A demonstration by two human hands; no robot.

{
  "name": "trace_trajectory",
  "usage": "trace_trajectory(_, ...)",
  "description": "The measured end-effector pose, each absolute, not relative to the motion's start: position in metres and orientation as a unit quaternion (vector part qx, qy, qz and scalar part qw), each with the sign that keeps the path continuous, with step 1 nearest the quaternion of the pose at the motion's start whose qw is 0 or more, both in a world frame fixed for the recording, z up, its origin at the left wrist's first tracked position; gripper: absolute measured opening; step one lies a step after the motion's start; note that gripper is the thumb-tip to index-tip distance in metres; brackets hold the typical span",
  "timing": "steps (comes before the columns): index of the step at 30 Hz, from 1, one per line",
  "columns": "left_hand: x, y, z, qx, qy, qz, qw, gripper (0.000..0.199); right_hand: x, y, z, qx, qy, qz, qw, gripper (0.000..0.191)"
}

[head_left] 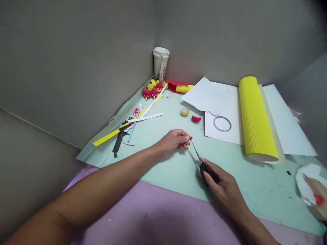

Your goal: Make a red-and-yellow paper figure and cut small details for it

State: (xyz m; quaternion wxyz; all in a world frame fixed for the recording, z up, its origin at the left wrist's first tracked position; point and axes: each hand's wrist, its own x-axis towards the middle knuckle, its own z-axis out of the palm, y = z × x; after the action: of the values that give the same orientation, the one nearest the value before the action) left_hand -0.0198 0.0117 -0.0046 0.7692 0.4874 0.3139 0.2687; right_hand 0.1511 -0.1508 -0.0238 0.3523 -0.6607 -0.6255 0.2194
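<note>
Between the thumb and fingertips of my left hand (176, 139) is a small red piece (190, 138), perhaps paper; its exact shape is too small to tell. My right hand (221, 182) grips a pair of scissors (203, 169) by the black handles. The blades point up and left, with their tips at the red piece. Just beyond my hands lie a small red half-ball (196, 118) and a yellow one with a pale inside (184, 111). All of this is above a pale green sheet (168, 173).
Yellow, white and black strips (107, 137) lie at left with a blue pencil-like stick (131, 132). Red and yellow balls (153, 92) sit before a lidded cup (160, 63). At right are white sheets (222, 95), a ring (222, 124), a yellow corrugated roll (258, 119) and another person's hand (316, 194).
</note>
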Motion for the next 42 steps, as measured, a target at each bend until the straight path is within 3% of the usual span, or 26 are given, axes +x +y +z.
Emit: trace_trajectory(42,-0.0194,0.0108,-0.0035,0.493,0.316,0.269,0.765,0.009,0.1476,-0.1507,-0.0152,-0.684,-0.606,0.232,0.334,0.043)
